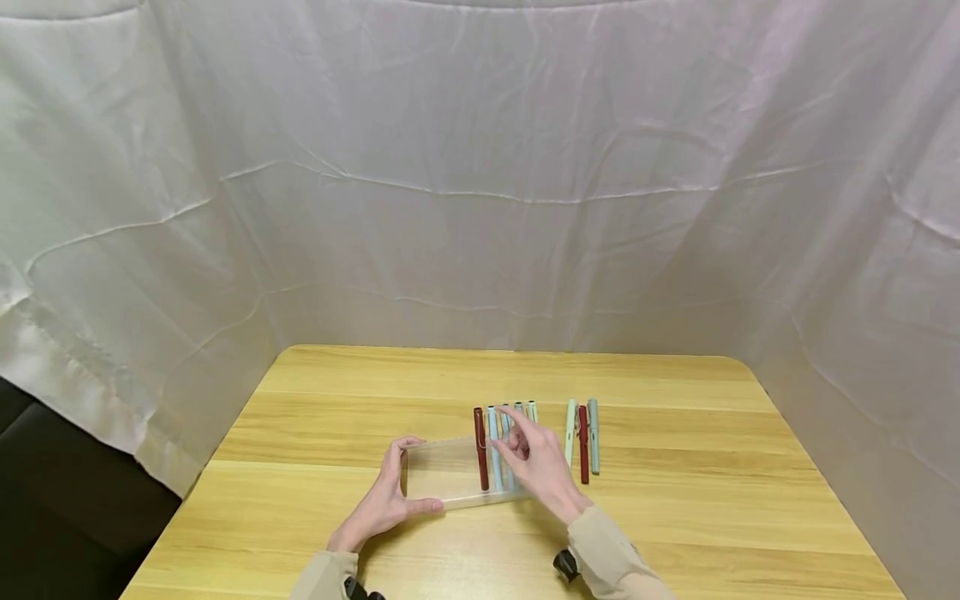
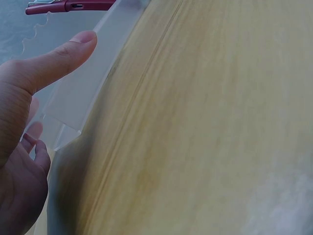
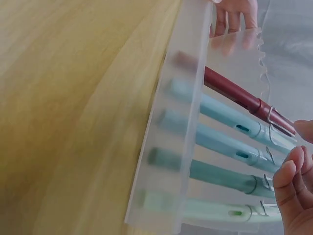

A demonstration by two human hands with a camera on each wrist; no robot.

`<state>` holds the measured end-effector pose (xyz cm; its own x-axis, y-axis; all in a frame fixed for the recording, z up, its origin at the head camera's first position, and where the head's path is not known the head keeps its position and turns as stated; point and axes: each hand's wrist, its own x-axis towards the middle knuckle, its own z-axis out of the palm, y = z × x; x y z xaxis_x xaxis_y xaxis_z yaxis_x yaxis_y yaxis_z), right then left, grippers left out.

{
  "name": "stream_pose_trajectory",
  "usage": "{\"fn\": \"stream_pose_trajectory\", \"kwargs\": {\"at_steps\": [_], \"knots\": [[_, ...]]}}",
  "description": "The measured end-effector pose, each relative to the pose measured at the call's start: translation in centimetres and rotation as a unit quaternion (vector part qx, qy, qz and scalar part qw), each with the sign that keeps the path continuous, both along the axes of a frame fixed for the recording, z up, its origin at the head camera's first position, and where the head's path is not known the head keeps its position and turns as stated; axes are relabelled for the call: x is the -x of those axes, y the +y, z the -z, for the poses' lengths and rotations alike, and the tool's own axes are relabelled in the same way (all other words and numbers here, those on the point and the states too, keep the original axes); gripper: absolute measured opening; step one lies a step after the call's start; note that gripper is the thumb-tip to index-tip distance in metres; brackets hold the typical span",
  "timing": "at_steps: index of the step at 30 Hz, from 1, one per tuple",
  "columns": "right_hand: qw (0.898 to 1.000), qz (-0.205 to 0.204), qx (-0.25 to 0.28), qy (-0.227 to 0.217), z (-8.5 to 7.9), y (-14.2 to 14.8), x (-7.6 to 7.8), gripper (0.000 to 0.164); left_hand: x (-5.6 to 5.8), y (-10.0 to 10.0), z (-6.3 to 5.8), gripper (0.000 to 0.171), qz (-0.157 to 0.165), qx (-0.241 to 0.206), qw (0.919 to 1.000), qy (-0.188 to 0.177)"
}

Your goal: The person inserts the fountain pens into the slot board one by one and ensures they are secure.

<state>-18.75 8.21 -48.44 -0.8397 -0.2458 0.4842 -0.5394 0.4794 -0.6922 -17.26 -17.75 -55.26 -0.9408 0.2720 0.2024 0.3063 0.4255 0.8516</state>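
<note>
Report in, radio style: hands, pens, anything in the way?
Left hand gripping clear tray. Right hand over five pens in tray. Three more pens on table, right of tray. Right hand partly hides the row in head view.

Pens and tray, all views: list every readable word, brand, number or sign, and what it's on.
No readable text in any view.
Five pens in the tray: no lettering I can make out.
Tray: none seen.
Three loose pens: too small to tell.
Black wrist devices: too small to tell.
</note>
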Motion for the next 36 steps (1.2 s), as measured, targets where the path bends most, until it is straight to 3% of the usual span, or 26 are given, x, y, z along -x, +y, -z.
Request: {"fn": "stream_pose_trajectory", "kwargs": {"at_steps": [6,12,17,22,25,30,32,34,36], "knots": [[0.999,0.003,0.043,0.023,0.3,0.7,0.0,0.048,0.0,0.0,0.0,0.097,-0.002,-0.005,0.9999,-0.015],[0.998,0.027,0.055,0.016,0.4,1.6,-0.2,0.045,0.0,0.1,0.0,0.096,0.001,-0.014,0.9997,-0.019],[0.998,0.038,0.055,0.021,-0.8,2.3,-1.1,0.044,-0.1,0.1,0.0,0.097,0.000,-0.013,0.9997,-0.022],[0.995,0.049,0.063,0.056,-1.5,3.2,-1.3,0.042,-0.1,0.1,-0.1,0.097,-0.001,-0.015,0.9997,-0.021],[0.994,0.062,0.069,0.063,-0.5,4.0,-0.6,0.043,-0.1,0.0,-0.1,0.097,0.000,-0.015,0.9997,-0.020],[0.995,0.070,0.065,0.032,1.3,5.6,0.5,0.040,-0.1,0.0,-0.1,0.097,0.003,-0.019,0.9995,-0.025],[0.994,0.072,0.069,0.049,2.4,6.2,1.0,0.040,-0.1,0.0,0.0,0.097,0.004,-0.022,0.9995,-0.024],[0.993,0.083,0.075,0.049,2.1,6.4,0.8,0.039,-0.4,0.2,-0.8,0.096,0.006,-0.027,0.9994,-0.023],[0.991,0.092,0.073,0.061,3.3,7.0,1.5,0.039,-0.8,0.4,-1.6,0.095,0.007,-0.030,0.9992,-0.026]]}}
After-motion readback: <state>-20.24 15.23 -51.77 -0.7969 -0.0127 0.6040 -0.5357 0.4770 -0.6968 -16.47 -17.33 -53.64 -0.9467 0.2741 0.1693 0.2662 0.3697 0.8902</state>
